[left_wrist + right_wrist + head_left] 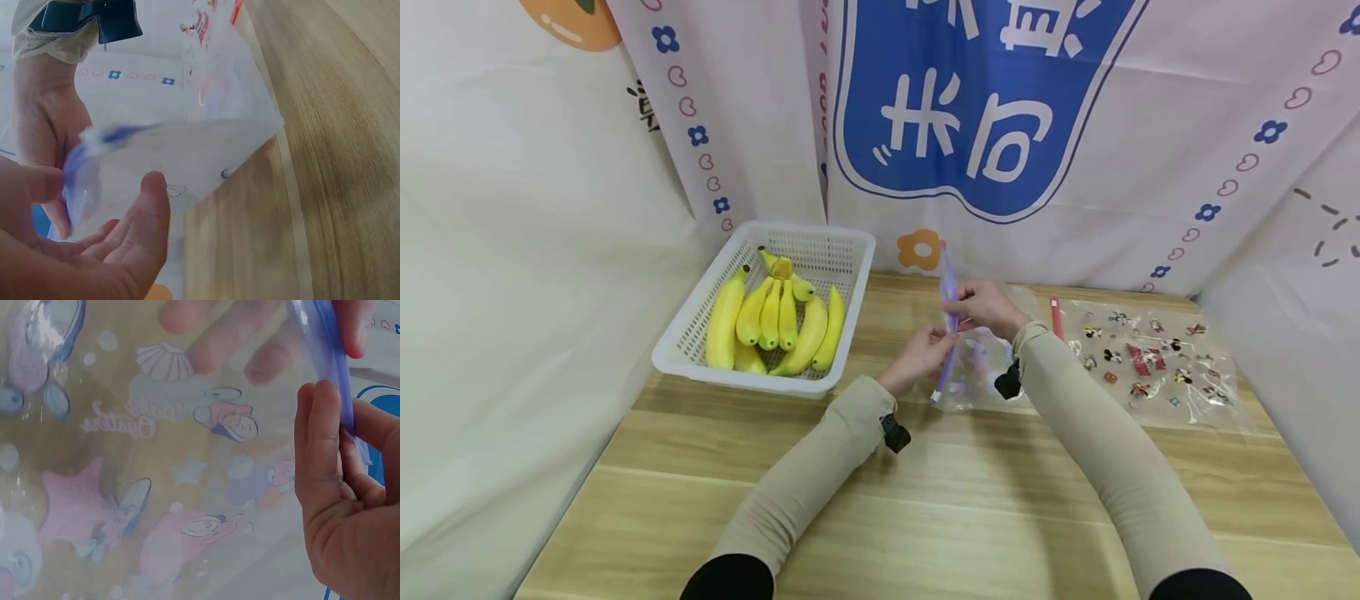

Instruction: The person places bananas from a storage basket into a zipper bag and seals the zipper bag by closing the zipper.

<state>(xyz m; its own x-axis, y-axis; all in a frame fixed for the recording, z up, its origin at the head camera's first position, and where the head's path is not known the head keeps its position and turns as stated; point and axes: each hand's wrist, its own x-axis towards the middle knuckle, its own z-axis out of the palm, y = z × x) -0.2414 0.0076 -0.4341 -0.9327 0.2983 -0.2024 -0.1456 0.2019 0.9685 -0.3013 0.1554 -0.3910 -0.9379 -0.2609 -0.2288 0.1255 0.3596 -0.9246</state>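
Note:
A clear zip bag (187, 450) with a purple zip strip (948, 287) and pink and blue cartoon prints is held up on edge above the table. My right hand (988, 307) pinches the strip at its upper middle; the right wrist view shows thumb and fingers (324, 434) on either side of it. Lower on the same strip, my left hand (920, 360) pinches the bag's edge. In the left wrist view that left hand (94, 250) is close up, its fingers beside the milky plastic. Some left fingers show through the film in the right wrist view.
To the left, a white plastic basket (688, 367) holds several yellow bananas (725, 321). Another clear bag (1150, 358) with a red zip strip and small cartoon prints lies flat at the right. A printed cloth (1150, 125) hangs behind the wooden table (880, 517).

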